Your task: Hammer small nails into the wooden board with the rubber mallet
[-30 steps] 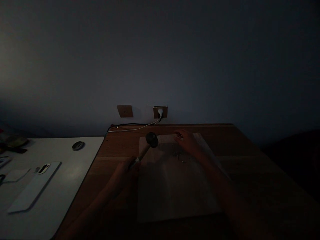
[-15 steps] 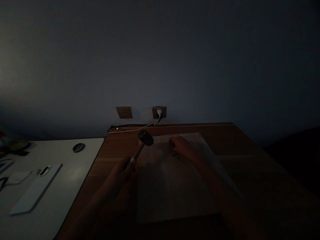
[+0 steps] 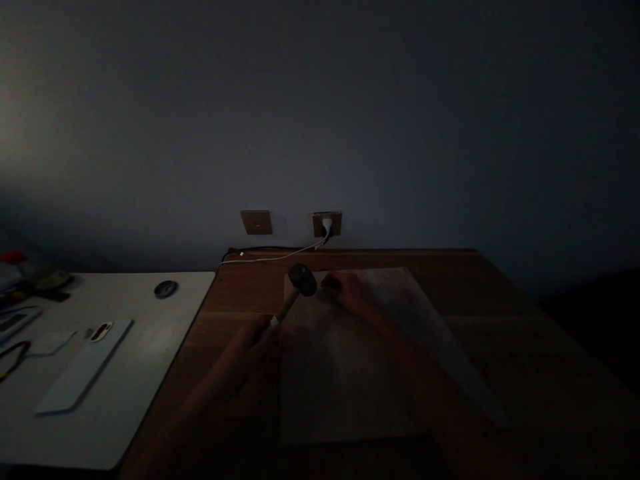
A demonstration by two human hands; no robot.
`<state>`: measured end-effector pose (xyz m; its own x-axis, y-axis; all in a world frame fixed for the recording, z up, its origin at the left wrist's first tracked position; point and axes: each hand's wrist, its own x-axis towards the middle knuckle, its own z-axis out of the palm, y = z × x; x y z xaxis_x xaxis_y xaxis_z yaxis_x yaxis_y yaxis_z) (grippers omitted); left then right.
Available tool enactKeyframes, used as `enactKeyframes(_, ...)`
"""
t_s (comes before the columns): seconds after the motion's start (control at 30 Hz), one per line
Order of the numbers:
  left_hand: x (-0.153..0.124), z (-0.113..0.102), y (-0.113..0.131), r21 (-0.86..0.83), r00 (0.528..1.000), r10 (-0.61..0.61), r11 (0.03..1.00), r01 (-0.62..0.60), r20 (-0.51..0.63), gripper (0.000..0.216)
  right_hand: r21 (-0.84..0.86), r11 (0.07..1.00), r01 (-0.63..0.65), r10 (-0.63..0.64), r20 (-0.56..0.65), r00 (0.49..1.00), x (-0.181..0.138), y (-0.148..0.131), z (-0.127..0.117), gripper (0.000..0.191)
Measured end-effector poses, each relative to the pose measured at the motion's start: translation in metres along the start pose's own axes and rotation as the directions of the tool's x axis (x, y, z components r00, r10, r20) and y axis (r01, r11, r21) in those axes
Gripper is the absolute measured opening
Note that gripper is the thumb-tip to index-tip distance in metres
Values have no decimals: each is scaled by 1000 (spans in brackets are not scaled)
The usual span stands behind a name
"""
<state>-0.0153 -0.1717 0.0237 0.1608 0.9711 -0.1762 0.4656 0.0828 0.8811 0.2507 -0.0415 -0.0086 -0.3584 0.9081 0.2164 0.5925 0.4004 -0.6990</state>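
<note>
The scene is very dark. My left hand is wrapped round the wooden handle of a black-headed mallet, whose head hangs over the far left corner of a pale board lying on a brown wooden table. My right hand rests on the far part of the board, just right of the mallet head, fingers curled together; whatever they pinch is too small and dark to make out.
To the left stands a white table with a flat white slab, a small dark round object and clutter at its far left edge. Two wall plates, one with a white plug and cable, sit behind the wooden table.
My right hand has slid left along the far part of the board, ending beside the mallet head. The mallet has shifted only slightly. The small metal bits seen near the hand earlier are now covered.
</note>
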Motion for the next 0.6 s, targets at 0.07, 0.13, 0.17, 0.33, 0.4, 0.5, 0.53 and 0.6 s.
enactKeyframes(0.07,1,1,0,-4,1000,-8,1000,8,18,50,3,1000,10,-10,-4,1000,0,1,0,11)
enactKeyframes(0.13,1,1,0,-10,1000,-22,1000,22,15,52,-2,1000,14,-14,-8,1000,-1,1,0,11)
enactKeyframes(0.17,1,1,1,-12,999,-28,1000,28,15,52,-6,1000,16,-16,-9,1000,-1,1,0,11)
enactKeyframes(0.33,1,1,3,-15,999,-32,999,33,19,49,-32,999,18,-18,-11,1000,-2,2,3,22)
enactKeyframes(0.4,3,-1,5,-3,1000,-16,1000,16,20,44,-40,999,6,-7,-16,1000,-1,2,6,29)
enactKeyframes(0.5,9,-4,13,30,999,22,999,-23,45,36,-52,998,-21,20,-21,1000,-1,3,7,37)
enactKeyframes(0.53,11,-4,16,40,998,35,999,-37,46,34,-57,998,-29,28,-24,999,-2,3,5,38)
enactKeyframes(0.6,16,-4,22,59,998,51,997,-53,41,33,-70,996,-47,44,-40,998,-4,6,-3,43)
